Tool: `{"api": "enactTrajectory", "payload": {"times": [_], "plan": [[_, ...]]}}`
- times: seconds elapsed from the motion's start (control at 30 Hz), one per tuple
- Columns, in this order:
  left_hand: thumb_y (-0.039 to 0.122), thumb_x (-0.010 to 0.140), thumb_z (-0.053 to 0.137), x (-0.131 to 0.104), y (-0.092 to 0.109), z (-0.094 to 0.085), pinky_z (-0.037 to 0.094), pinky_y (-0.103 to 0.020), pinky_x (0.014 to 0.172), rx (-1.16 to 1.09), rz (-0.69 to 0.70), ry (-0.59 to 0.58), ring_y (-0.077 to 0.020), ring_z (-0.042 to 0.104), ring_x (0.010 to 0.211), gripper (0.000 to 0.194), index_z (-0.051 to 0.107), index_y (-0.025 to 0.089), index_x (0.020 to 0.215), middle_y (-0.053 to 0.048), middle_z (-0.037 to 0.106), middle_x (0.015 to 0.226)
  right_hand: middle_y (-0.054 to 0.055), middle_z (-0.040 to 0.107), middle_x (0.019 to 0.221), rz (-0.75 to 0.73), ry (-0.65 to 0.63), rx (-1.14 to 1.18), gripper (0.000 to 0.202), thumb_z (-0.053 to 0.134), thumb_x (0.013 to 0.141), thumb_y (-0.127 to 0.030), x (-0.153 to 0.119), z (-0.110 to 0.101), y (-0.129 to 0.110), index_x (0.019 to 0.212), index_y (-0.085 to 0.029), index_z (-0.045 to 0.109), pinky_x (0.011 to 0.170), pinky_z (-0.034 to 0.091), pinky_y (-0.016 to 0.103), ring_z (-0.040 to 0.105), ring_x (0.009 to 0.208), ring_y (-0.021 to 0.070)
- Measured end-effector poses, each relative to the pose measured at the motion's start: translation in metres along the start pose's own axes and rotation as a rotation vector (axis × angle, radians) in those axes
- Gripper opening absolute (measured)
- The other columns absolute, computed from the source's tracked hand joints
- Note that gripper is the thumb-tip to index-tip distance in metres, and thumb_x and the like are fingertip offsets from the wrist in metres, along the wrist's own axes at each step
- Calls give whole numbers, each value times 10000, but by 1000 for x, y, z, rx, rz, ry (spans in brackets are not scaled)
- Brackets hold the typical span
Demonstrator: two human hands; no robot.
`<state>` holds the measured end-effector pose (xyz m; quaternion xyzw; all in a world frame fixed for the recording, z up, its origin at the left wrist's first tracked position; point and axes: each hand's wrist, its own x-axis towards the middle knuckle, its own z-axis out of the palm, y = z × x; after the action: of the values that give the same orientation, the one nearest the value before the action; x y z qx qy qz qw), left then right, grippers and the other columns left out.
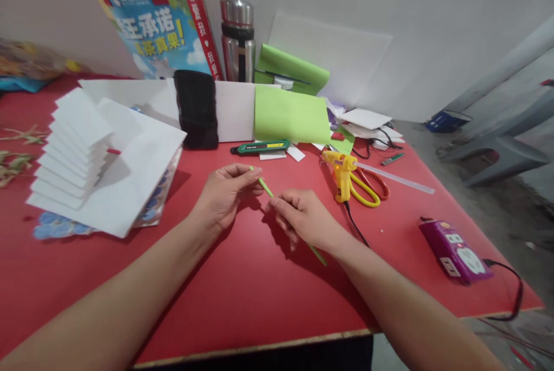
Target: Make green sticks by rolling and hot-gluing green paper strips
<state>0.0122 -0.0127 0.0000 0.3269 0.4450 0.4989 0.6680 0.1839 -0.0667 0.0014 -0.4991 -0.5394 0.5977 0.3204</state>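
The left hand (229,189) pinches the upper end of a thin, bright-green strip (264,185) between thumb and fingers; the right hand (299,215) is closed round it farther down, its free end pointing to 5 o'clock over the smooth red table (242,302). From the hands, a green utility knife with a yellow label (260,147) lies at 12 o'clock, a yellow plastic glue gun (343,179) at 3, and a stepped white card stack (73,154) at 9

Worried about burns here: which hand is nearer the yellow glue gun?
Right. The right hand is left of the glue gun, nearer the camera; the left hand is farther left.
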Motion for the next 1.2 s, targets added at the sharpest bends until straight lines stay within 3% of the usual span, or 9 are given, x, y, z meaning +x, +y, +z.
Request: {"api": "enactTrajectory", "payload": {"times": [0.07, 0.13, 0.37, 0.53, 0.67, 0.8, 0.9, 1.07, 1.2], "plan": [[264, 571, 976, -1, -2, 1, 536, -257, 570, 5, -7, 23, -138, 657, 550, 312, 711, 141, 680, -31, 715, 630, -72, 494, 494, -50, 92, -168, 341, 565, 1010, -376, -1, 2, 1, 727, -188, 589, 372, 378, 183, 478, 342, 62], [265, 568, 978, -1, -3, 2, 539, -252, 552, -1, -17, 31, -143, 663, 548, 315, 714, 141, 686, -33, 722, 634, -68, 492, 487, -57, 110, -192, 350, 556, 1015, -365, -2, 1, 0, 715, -187, 589, 372, 360, 185, 481, 343, 63], [312, 663, 951, 1, -5, 0, 601, -247, 651, -138, -62, -127, -133, 686, 630, 298, 790, 111, 815, -50, 748, 704, -122, 423, 534, 84, -166, 386, 345, 674, 927, -516, 2, -9, -5, 905, -173, 650, 286, 401, 198, 288, 309, 39], [233, 696, 933, 2, -6, -3, 603, -280, 690, -190, -122, -300, -154, 708, 695, 284, 794, 128, 921, -76, 788, 858, -127, 398, 531, 92, -235, 558, 320, 730, 906, -471, 3, -15, -6, 917, -155, 676, 279, 392, 175, 255, 316, 28], [129, 680, 918, 1, -6, -3, 596, -297, 688, -182, -139, -327, -153, 706, 683, 274, 768, 143, 909, -53, 780, 851, -130, 412, 521, 131, -306, 610, 332, 760, 887, -465, 5, -18, -4, 889, -144, 674, 269, 385, 161, 224, 313, 15], [154, 653, 936, 0, -7, -1, 569, -271, 607, -144, -111, -264, -146, 679, 621, 265, 749, 131, 841, -28, 739, 735, -114, 510, 555, 51, -254, 467, 333, 738, 910, -477, 4, -16, -1, 955, -157, 658, 333, 508, 204, 375, 330, 39], [156, 620, 951, 2, -4, -2, 565, -245, 631, -131, -59, -203, -128, 673, 635, 275, 755, 122, 809, -24, 733, 717, -89, 610, 584, 36, -275, 365, 314, 744, 910, -408, 2, -15, -1, 1067, -162, 628, 423, 589, 254, 524, 373, 80], [155, 548, 980, 12, 3, -10, 564, -227, 689, -128, 42, -129, -108, 662, 679, 315, 768, 115, 778, -15, 734, 729, 29, 770, 754, 129, -413, 349, 464, 769, 869, -309, 0, -14, -2, 1244, -162, 538, 519, 630, 311, 740, 529, 200], [186, 497, 1004, 18, 4, -14, 560, -228, 677, -114, 52, -128, -108, 656, 675, 369, 778, 115, 781, -15, 736, 734, 73, 789, 787, 145, -357, 357, 368, 686, 949, -359, 1, -8, 0, 1225, -163, 543, 542, 629, 307, 769, 577, 220]]}}
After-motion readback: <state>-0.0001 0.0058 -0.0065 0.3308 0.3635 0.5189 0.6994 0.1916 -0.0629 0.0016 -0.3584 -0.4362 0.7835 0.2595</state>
